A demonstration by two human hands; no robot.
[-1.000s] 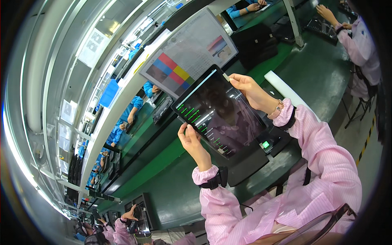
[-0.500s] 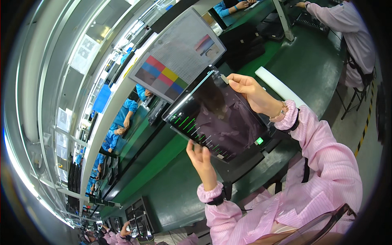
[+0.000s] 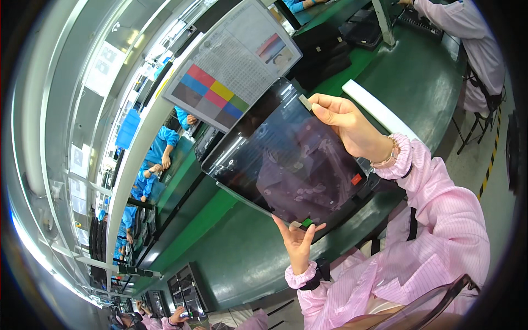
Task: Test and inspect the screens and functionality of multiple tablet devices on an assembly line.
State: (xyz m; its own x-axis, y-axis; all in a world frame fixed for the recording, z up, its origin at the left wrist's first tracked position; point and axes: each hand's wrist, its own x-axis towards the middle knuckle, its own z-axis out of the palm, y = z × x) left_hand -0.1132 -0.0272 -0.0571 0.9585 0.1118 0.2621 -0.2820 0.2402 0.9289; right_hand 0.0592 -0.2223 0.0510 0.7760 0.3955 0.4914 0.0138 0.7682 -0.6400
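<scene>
A dark, glossy tablet [image 3: 291, 159] is tilted in front of me, its screen reflecting pink clothing. Small red [image 3: 356, 180] and green [image 3: 307, 222] squares show near its edges. My right hand [image 3: 352, 124] pinches the upper right edge, thumb in front, beside a beige tab [image 3: 305, 102]. At the lower edge, my left hand [image 3: 298, 245] has its fingers around the rim, next to another beige tab [image 3: 296, 224]. The fingers behind the tablet are hidden.
Behind the tablet stands a framed sheet [image 3: 234, 63] with coloured squares. A white bar [image 3: 379, 110] lies on the green table [image 3: 423, 82] to the right. Black stacked items [image 3: 324, 58] sit farther back. People in blue work at the left, and a person in pink sits at the far right.
My left hand has shifted right and down along the tablet's lower edge. The green and white lines have gone from the screen; the square at its right has turned from green to red.
</scene>
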